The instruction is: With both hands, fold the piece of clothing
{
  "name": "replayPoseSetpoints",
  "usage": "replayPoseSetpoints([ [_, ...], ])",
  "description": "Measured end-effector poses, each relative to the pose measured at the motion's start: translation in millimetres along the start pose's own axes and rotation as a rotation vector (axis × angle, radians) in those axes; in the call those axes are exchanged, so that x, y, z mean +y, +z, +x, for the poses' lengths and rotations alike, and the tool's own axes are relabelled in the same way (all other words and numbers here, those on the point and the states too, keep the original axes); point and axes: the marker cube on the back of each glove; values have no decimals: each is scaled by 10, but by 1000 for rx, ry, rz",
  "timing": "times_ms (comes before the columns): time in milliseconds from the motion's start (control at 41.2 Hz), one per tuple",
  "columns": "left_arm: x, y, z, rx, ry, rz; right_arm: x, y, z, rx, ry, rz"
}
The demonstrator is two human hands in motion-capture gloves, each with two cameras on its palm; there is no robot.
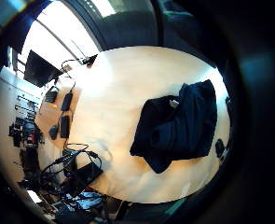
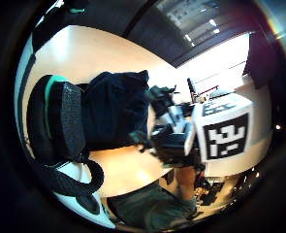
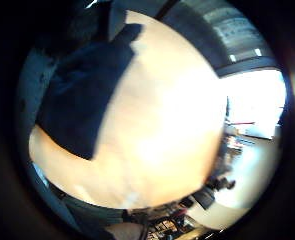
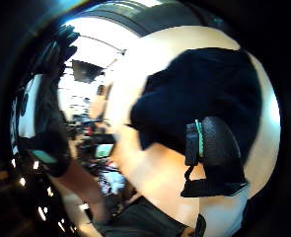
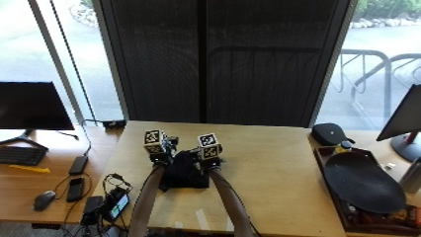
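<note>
A dark crumpled piece of clothing (image 5: 185, 176) lies bunched on the wooden table (image 5: 276, 163) near its front edge. In the left little finger side palm view the clothing (image 1: 179, 126) lies alone on the tabletop, clear of the hand. Both gloved hands hover just above its far side, close together: my left hand (image 5: 160, 151) to the left, my right hand (image 5: 210, 156) to the right. Neither holds cloth. The left hand (image 4: 49, 94) shows with fingers spread. The right hand (image 2: 169, 128) has relaxed fingers beside the clothing (image 2: 114, 109). The clothing (image 3: 82, 97) sits at the table's edge.
A large dark oval object (image 5: 363, 183) on a tray fills the table's right end, with a black case (image 5: 329, 133) and a bottle (image 5: 342, 146) behind it. Cables and a device (image 5: 113, 200) sit at the left edge. A side desk holds a monitor (image 5: 33, 106) and mouse (image 5: 44, 200).
</note>
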Motion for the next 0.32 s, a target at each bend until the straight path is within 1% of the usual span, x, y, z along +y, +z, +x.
replayPoseSetpoints([
  [49,-56,97,44,-9,37,37,196,-176,256,216,174,-67],
  [121,-33,146,149,-33,51,35,392,-466,520,382,293,-66],
  [194,-6,185,253,-44,68,30,411,-583,790,449,366,-8],
  [267,28,217,344,-55,87,24,314,-585,1059,460,402,83],
  [315,42,225,379,-55,95,22,304,-609,1124,458,413,113],
])
